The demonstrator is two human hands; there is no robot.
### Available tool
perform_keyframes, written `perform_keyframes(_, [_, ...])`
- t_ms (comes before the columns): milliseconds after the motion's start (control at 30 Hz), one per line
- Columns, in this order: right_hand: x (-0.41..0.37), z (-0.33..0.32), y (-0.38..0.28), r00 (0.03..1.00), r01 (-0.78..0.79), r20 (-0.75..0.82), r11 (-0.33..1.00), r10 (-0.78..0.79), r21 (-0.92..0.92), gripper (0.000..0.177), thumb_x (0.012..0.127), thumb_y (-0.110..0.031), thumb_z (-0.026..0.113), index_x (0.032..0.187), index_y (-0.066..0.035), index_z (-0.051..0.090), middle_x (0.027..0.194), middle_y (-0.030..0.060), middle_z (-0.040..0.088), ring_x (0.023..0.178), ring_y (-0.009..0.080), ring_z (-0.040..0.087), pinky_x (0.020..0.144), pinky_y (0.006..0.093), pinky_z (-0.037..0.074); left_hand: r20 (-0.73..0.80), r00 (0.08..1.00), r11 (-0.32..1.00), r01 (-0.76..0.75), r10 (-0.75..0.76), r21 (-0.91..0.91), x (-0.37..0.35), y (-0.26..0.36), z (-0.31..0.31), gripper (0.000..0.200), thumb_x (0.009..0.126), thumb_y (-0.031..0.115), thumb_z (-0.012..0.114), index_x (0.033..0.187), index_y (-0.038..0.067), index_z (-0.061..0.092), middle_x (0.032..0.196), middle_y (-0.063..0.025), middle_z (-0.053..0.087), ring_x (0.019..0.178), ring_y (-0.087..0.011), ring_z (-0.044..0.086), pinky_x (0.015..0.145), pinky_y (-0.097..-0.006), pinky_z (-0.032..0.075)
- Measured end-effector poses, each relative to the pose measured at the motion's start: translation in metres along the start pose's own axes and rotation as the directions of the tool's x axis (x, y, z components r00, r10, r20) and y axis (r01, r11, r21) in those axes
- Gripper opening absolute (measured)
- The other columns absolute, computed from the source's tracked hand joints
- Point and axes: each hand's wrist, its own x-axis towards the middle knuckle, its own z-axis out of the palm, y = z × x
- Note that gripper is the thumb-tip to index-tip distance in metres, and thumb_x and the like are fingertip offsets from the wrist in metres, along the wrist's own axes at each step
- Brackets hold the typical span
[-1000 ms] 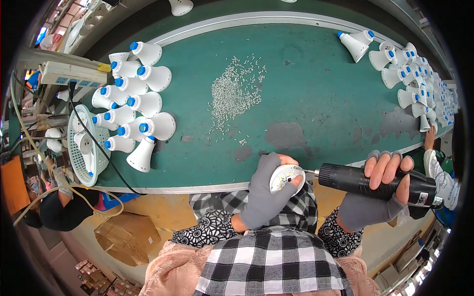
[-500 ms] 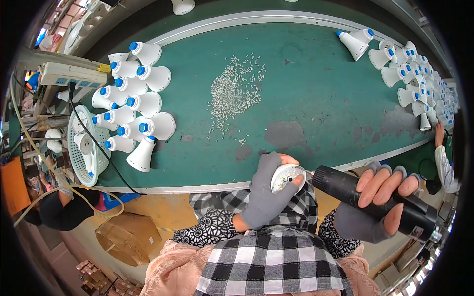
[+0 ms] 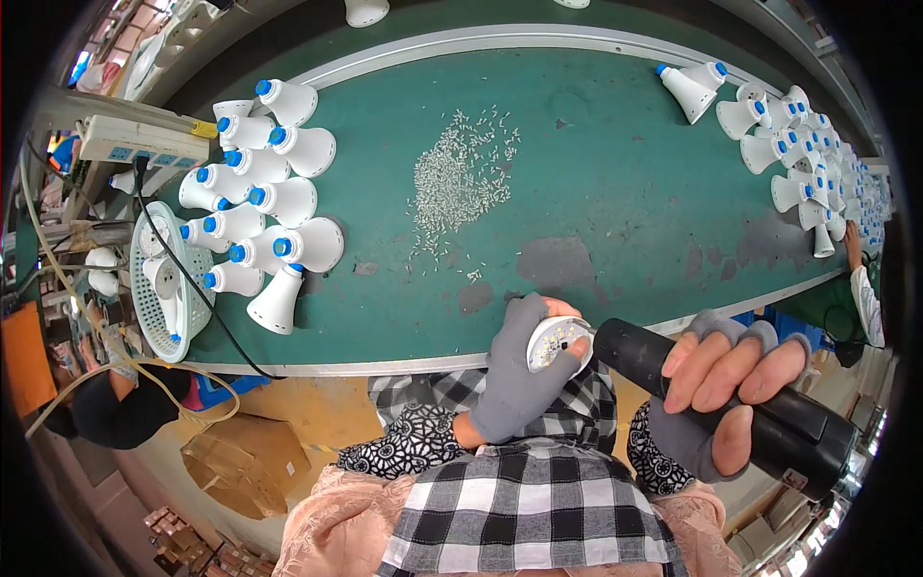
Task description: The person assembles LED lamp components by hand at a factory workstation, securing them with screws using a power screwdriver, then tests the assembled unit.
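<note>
My left hand (image 3: 519,370), in a grey fingerless glove, is closed around a white lamp housing (image 3: 544,338). The open face of the housing is turned up toward me, showing a round board dotted with small yellow LEDs, and my thumb presses on it. My right hand (image 3: 716,385), gloved the same way, wraps around a black electric screwdriver (image 3: 788,428). The tool's nose points left and lies close by the right edge of the housing; whether its tip touches the board cannot be made out.
Small screws (image 3: 457,178) lie scattered mid-bench on the green top (image 3: 615,125). White lamp housings with blue caps (image 3: 288,202) stand at left, more (image 3: 808,163) at right. A basket (image 3: 197,288), a power strip (image 3: 139,142) and a cable edge the left. Another person's hand (image 3: 852,245) shows far right.
The screwdriver in my right hand has shifted slightly left and its rear end has dropped a little. My left hand keeps the lamp housing in nearly the same place.
</note>
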Motion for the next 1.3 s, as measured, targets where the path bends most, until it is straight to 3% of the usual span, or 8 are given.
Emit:
perform_keyframes(67, [0.006, 0.014, -0.002, 0.999, 0.003, -0.047, 0.999, -0.005, -0.036, 0.034, 0.083, -0.015, 0.07, 0.095, -0.012, 0.038, 0.07, 0.0029, 0.049, 0.057, 0.0174, 0.055, 0.069, 0.036, 0.046, 0.006, 1.0, 1.0, -0.017, 0.017, -0.001, 0.0, -0.001, 0.0, 0.023, 0.082, 0.014, 0.069, 0.101, 0.005, 0.061, 0.094, -0.0088, 0.057, 0.088, -0.0223, 0.055, 0.081, -0.0327, 0.046])
perform_keyframes(167, [0.018, 0.0, 0.003, 0.991, 0.129, -0.026, 0.99, -0.128, 0.051, 0.029, 0.084, -0.014, 0.066, 0.095, -0.011, 0.04, 0.068, 0.0008, 0.045, 0.053, 0.0135, 0.05, 0.066, 0.0332, 0.044, 0.026, 0.994, 0.993, 0.106, -0.104, -0.055, -0.003, -0.005, -0.004, 0.026, 0.081, 0.009, 0.069, 0.106, 0.004, 0.059, 0.102, -0.0045, 0.06, 0.089, -0.0102, 0.058, 0.078, -0.0248, 0.048])
perform_keyframes(367, [0.034, -0.015, 0.04, 0.959, 0.202, -0.242, 0.953, -0.146, 0.226, 0.019, 0.091, -0.018, 0.054, 0.108, -0.008, 0.054, 0.075, 0.0028, 0.049, 0.059, 0.0145, 0.048, 0.064, 0.0336, 0.041, 0.068, 0.991, 0.969, 0.128, -0.117, -0.211, -0.024, 0.004, -0.045, 0.027, 0.081, 0.011, 0.07, 0.105, 0.003, 0.059, 0.105, -0.0069, 0.059, 0.089, -0.0117, 0.06, 0.077, -0.0247, 0.049])
perform_keyframes(667, [0.041, 0.007, 0.102, 0.932, 0.08, -0.352, 0.997, -0.082, -0.021, 0.013, 0.087, -0.011, 0.054, 0.093, -0.005, 0.045, 0.069, 0.0047, 0.048, 0.059, 0.0175, 0.051, 0.065, 0.0351, 0.045, -0.051, 0.967, 0.918, 0.22, -0.25, -0.329, -0.029, 0.008, -0.065, 0.028, 0.078, 0.006, 0.067, 0.104, 0.002, 0.056, 0.106, -0.0089, 0.057, 0.083, -0.0148, 0.062, 0.072, -0.0271, 0.052])
perform_keyframes(867, [0.041, 0.01, 0.107, 0.925, 0.054, -0.371, 0.995, -0.08, -0.082, 0.014, 0.086, -0.012, 0.055, 0.094, -0.005, 0.045, 0.068, 0.0045, 0.048, 0.059, 0.0174, 0.051, 0.066, 0.0346, 0.045, -0.038, 0.985, 0.977, 0.16, -0.167, -0.139, -0.02, 0.015, -0.069, 0.026, 0.079, 0.01, 0.068, 0.103, 0.002, 0.06, 0.109, -0.0086, 0.057, 0.096, -0.015, 0.057, 0.081, -0.0281, 0.047])
perform_keyframes(967, [0.041, 0.008, 0.091, 0.928, 0.036, -0.372, 0.999, -0.019, 0.038, 0.013, 0.09, -0.016, 0.053, 0.094, -0.006, 0.046, 0.071, 0.0033, 0.048, 0.062, 0.0159, 0.049, 0.068, 0.0331, 0.042, 0.05, 0.984, 0.959, -0.179, 0.173, 0.219, -0.006, 0.01, -0.073, 0.026, 0.078, 0.011, 0.069, 0.102, 0.002, 0.062, 0.116, -0.0118, 0.057, 0.099, -0.0195, 0.056, 0.085, -0.0312, 0.046])
perform_keyframes(1167, [0.039, -0.009, 0.054, 0.955, 0.071, -0.296, 0.978, -0.01, 0.197, 0.014, 0.095, -0.02, 0.049, 0.102, -0.008, 0.048, 0.075, 0.0014, 0.045, 0.063, 0.013, 0.047, 0.068, 0.0324, 0.039, 0.233, 0.939, 0.866, -0.328, 0.254, 0.378, 0.004, 0.027, -0.066, 0.031, 0.073, 0.007, 0.07, 0.103, 0.003, 0.064, 0.128, -0.0158, 0.053, 0.099, -0.0266, 0.053, 0.086, -0.0348, 0.047])
perform_keyframes(1300, [0.033, -0.01, 0.044, 0.961, 0.06, -0.275, 0.97, 0.007, 0.236, 0.017, 0.095, -0.02, 0.049, 0.105, -0.006, 0.049, 0.074, 0.0015, 0.044, 0.063, 0.0131, 0.046, 0.068, 0.0318, 0.039, 0.296, 0.924, 0.811, -0.36, 0.242, 0.461, 0.003, 0.033, -0.058, 0.036, 0.071, 0.005, 0.071, 0.106, 0.004, 0.064, 0.125, -0.0121, 0.055, 0.098, -0.0289, 0.052, 0.083, -0.0368, 0.048])
